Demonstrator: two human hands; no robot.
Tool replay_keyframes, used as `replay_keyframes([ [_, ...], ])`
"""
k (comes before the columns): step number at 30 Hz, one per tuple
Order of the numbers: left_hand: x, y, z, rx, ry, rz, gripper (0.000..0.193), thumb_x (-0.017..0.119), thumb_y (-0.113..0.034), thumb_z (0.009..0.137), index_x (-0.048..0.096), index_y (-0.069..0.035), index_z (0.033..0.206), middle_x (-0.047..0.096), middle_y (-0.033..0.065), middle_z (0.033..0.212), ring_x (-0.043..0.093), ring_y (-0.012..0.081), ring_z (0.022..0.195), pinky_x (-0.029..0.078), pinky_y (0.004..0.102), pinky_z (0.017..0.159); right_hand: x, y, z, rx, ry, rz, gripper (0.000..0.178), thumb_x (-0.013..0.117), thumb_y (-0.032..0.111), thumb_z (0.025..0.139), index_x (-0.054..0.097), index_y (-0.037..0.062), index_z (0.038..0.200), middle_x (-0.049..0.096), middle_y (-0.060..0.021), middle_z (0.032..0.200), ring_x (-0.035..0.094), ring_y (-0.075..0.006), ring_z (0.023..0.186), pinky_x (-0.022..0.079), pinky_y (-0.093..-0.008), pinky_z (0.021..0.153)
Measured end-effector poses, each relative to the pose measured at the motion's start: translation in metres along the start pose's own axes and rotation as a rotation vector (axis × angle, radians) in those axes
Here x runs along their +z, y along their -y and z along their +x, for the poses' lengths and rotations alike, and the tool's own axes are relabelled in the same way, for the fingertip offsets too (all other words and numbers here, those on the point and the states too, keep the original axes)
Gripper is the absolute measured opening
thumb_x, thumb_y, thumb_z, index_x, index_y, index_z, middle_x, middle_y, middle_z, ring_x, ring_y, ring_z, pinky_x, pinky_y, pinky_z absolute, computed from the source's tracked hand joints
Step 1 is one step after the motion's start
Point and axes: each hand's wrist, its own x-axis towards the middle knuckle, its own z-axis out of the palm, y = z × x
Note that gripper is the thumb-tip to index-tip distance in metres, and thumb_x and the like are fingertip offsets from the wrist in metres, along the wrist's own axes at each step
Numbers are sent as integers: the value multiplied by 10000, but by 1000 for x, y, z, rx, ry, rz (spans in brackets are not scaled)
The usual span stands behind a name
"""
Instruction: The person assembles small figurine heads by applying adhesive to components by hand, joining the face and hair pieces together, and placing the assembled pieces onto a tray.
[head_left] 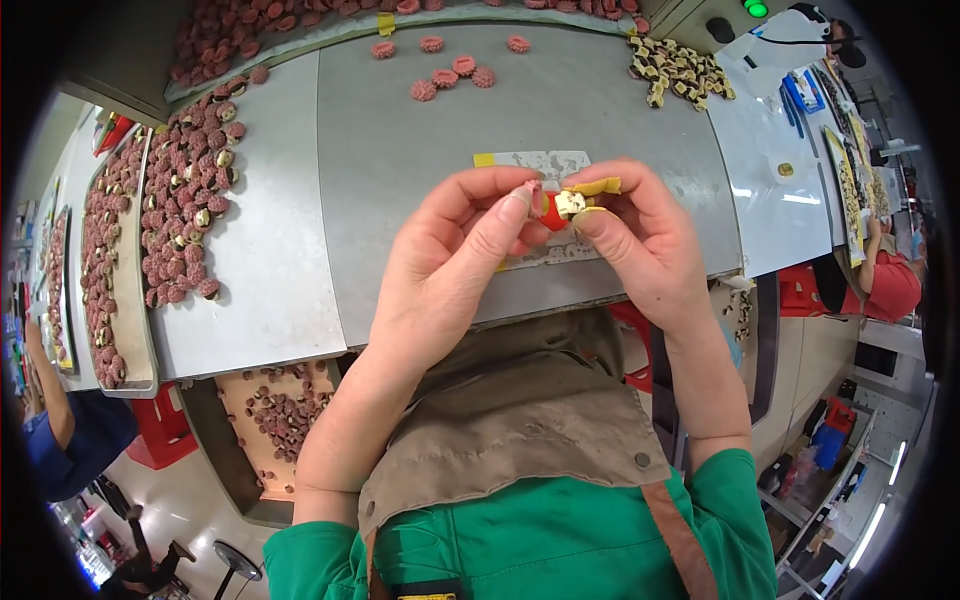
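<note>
Two small parts sit near each other, in front of the person and above the surface (400, 150): a pink piece (534, 190) and a cream-and-dark piece (570, 204). Left hand (450, 255): grip narrow, thumb and index pinching the pink piece. Right hand (650, 245): grip narrow too, pinching the cream-and-dark piece, yellow covering (598, 187) at the fingertips. Something red (553, 213) shows between the hands; can't tell what, nor whether the pieces touch. Step looks like fitting one to the other. To do it well: turn the pink piece's hollow squarely toward its partner, line up the edges, press evenly with both thumbs, keep fingertips off the contact faces, don't squeeze hard enough to mark anything. Below the hands, a speckled white sheet (540, 160) on the surface. Farther out, seven loose pink parts (463, 65) ahead; a heap of cream-and-dark parts (682, 72) ahead right; a long spread of pink-and-cream parts (185, 225) on the left, with a loaded tray (132, 280) beyond. Co-worker in red (890, 285) far right, another in blue (80, 450) far left.
</note>
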Motion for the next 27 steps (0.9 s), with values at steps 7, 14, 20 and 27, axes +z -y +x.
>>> replay_keyframes([
  [7,0,2,2,0,50,29,284,549,-157,938,539,39,1143,607,75,1030,587,118,901,485,254,818,1,-1,4,-406,11,-509,214,626,114,867,561,31,1054,564,-81,984,565,-182,897,461,-279,776],
  [14,7,0,0,23,-9,60,274,574,-62,900,509,46,1143,603,90,1007,593,124,906,498,256,807,5,-11,3,-531,-76,-546,285,685,149,814,576,51,1058,568,-91,986,562,-216,892,468,-295,763],
  [20,17,5,-1,112,-32,188,451,628,-41,836,408,11,1226,561,66,969,577,109,881,490,238,744,-7,-16,4,-584,19,-600,412,767,156,703,588,63,1063,569,-73,978,560,-208,865,483,-313,748],
  [27,22,25,-5,291,-14,515,516,605,35,799,379,-4,1261,499,64,1034,553,119,921,474,248,809,-4,-21,-2,-589,-133,-592,367,768,32,636,573,70,944,581,-47,874,557,-210,803,476,-302,676],
])
